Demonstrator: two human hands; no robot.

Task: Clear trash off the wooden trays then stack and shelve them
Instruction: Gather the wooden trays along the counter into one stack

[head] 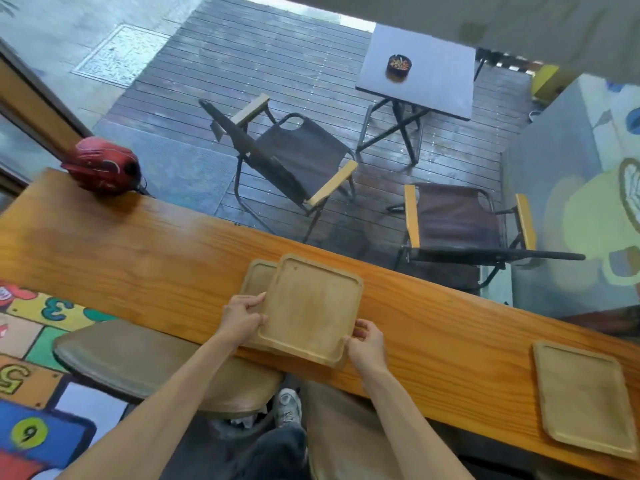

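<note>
A square wooden tray (311, 306) lies askew on top of a second wooden tray (258, 277), whose left part shows from under it, on the long wooden counter (138, 265). My left hand (242, 318) grips the top tray's left edge, thumb over the rim. My right hand (367, 341) holds its near right corner. A third wooden tray (585, 396) lies flat farther right on the counter, apart from both hands. No trash shows on any tray.
A red helmet (104, 166) sits at the counter's far left end. A round stool seat (156, 362) stands under the near edge, left of my legs. Beyond the glass are folding chairs (294, 157) and a small table (422, 67) with an ashtray.
</note>
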